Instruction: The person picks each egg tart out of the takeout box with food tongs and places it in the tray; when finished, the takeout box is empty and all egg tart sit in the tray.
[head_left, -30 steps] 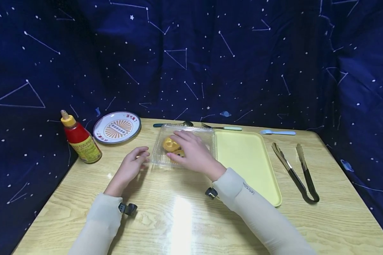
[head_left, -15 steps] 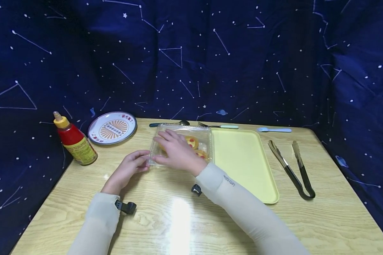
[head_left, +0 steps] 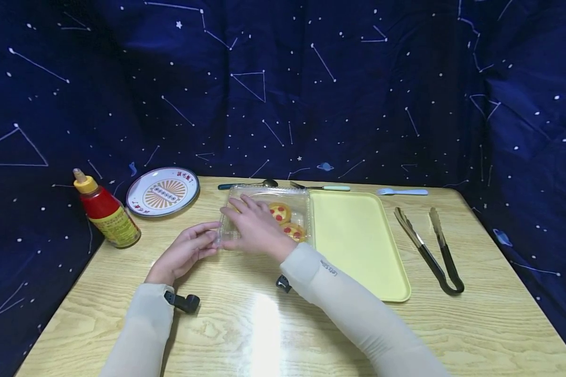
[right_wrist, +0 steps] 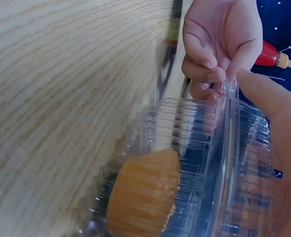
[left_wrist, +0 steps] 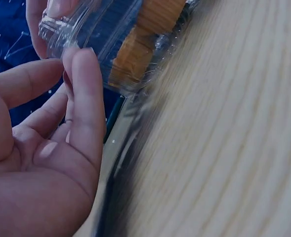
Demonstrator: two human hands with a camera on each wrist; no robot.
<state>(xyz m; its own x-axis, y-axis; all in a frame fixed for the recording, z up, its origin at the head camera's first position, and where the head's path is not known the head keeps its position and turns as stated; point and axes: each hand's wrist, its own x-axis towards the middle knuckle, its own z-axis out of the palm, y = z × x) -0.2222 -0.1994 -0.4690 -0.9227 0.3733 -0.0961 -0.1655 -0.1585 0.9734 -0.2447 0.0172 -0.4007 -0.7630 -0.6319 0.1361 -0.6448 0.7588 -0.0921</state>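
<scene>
A clear plastic clamshell box (head_left: 306,209) lies on the table with its lid down over several small round pizzas (head_left: 280,213) with red dots on top. At the box's near left corner, my left hand (head_left: 186,251) pinches the rim tab between thumb and fingers, which the right wrist view also shows. My right hand (head_left: 254,222) lies over the left part of the lid, fingers spread and fairly straight, thumb by the same corner. It hides part of the food. In the left wrist view, orange-brown sides of the food (left_wrist: 130,57) show through the ribbed wall.
A pale yellow tray (head_left: 349,246) stands right of the box, with metal tongs (head_left: 445,256) beyond it. Behind lie a spoon (head_left: 269,183), a green-handled utensil (head_left: 335,187) and a blue fork (head_left: 403,191). A patterned plate (head_left: 162,192) and red sauce bottle (head_left: 107,212) stand left.
My right hand has slid left across the lid, uncovering the pizzas on the right. My left hand has come from beside the box to its corner and taken hold there.
</scene>
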